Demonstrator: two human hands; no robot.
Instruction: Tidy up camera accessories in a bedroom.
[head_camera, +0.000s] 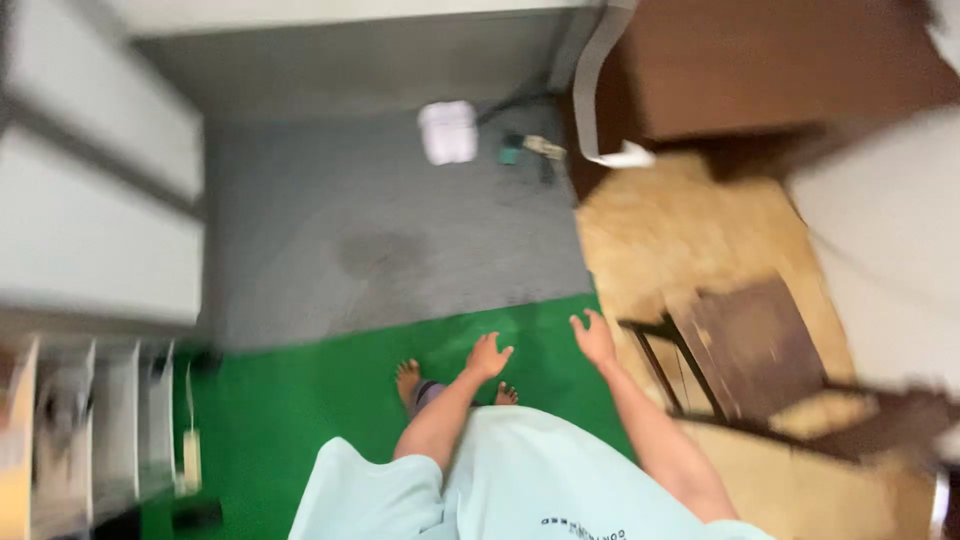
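Note:
I look straight down at my body, in a pale mint shirt, and at the floor. My left hand (488, 356) hangs in front of me over the green mat (300, 400), fingers loosely apart, holding nothing. My right hand (596, 338) is stretched a little further forward, also empty with fingers spread, near the corner of a dark wooden stool (745, 345). My bare feet (408, 380) stand on the green mat below my left hand. The picture is blurred by motion.
Grey floor (380, 230) lies ahead with a dark stain. A white container (448, 131) and a small green thing (510, 154) sit at its far edge. White cabinets (90, 230) stand left, a brown cabinet (760, 70) upper right, tan flooring (680, 230) right.

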